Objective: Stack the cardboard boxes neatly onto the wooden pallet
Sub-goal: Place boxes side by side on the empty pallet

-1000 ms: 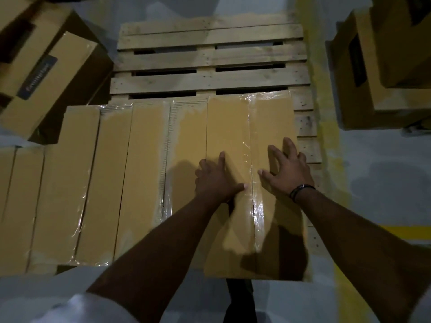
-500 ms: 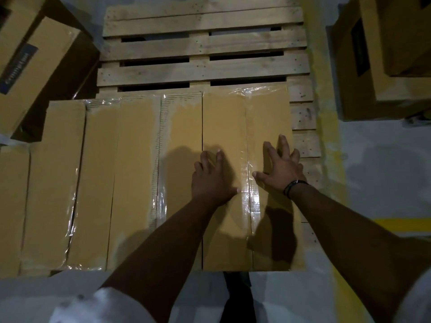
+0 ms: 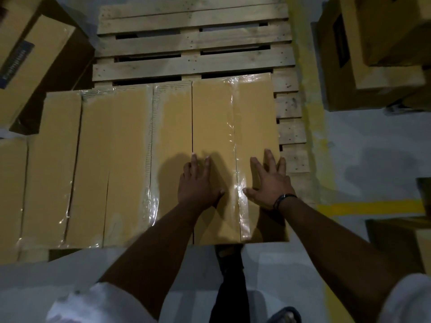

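On the near right part of the wooden pallet (image 3: 193, 61) lies a taped cardboard box (image 3: 233, 127), its long side running away from the person and its left side tight against the next box (image 3: 172, 136) in the row. Both hands lie flat on its top and grip nothing: the left hand (image 3: 198, 185) with straight fingers on the left flap, the right hand (image 3: 270, 183) with spread fingers on the right flap near the box's right edge, a dark wristband (image 3: 283, 199) on that wrist. Clear tape shines along the seam between the hands. Bare pallet slats show beyond the row and to its right. More boxes stand at the upper left (image 3: 28, 61) and upper right (image 3: 373, 54), and a yellow floor line (image 3: 370, 207) runs at the right
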Available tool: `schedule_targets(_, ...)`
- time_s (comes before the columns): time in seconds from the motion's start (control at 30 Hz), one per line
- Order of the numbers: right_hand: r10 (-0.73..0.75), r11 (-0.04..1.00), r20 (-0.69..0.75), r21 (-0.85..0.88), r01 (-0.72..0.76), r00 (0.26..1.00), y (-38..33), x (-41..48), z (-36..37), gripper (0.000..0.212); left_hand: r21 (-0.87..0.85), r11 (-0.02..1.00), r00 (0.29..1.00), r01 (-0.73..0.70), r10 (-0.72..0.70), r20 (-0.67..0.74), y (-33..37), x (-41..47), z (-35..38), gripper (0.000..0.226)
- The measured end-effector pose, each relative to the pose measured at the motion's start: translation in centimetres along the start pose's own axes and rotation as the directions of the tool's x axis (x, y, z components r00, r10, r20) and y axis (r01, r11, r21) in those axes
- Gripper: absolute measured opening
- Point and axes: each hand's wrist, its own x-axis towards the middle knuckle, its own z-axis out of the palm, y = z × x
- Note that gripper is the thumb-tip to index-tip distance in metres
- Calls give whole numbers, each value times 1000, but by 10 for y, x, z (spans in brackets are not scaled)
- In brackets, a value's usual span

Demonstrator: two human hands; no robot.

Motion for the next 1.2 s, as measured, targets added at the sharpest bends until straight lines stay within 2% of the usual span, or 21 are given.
schedule_targets(0.27, -67, 997, 95, -33, 71, 993, 28, -100, 60, 106, 80, 996, 992, -47, 37, 125, -10, -100, 43, 122)
schedule_targets(0.43, -96, 989, 78, 119, 86, 992, 49, -148, 92, 94, 150, 986, 988, -75, 53, 144, -20, -148, 66, 117)
schedule_targets(0.57, -80, 983, -20, 163, 82, 997, 55, -158, 101, 83, 199, 978, 998, -61, 56, 31, -18, -159, 71, 89)
schedule_targets(0.63, -31, 980, -75, 196, 45, 997, 53, -155, 103, 82, 200, 973, 984, -110, 135, -113, -22, -160, 75, 74)
schedule_targets(0.7, 42, 968, -101, 249, -15, 994, 50, -151, 104, 80, 193, 971, 964, -140, 178, -196, -33, -158, 86, 60)
schedule_targets(0.8, 93, 960, -128, 275, -54, 987, 48, -148, 108, 67, 37, 990, 945, -139, 144, -295, -43, -150, 105, 49)
schedule_targets(0.9, 97, 959, -131, 279, -57, 987, 51, -146, 117, 60, -103, 991, 955, -91, 57, -292, -36, -151, 106, 51)
schedule_targets(1.03, 119, 939, -121, 336, -72, 985, 49, -147, 121, 69, -283, 959, 975, 32, -92, -204, -24, -154, 95, 67)
schedule_targets(1.2, 150, 911, -126, 404, -87, 981, 48, -147, 123, 76, -467, 869, 953, 161, -261, -157, -19, -150, 84, 45)
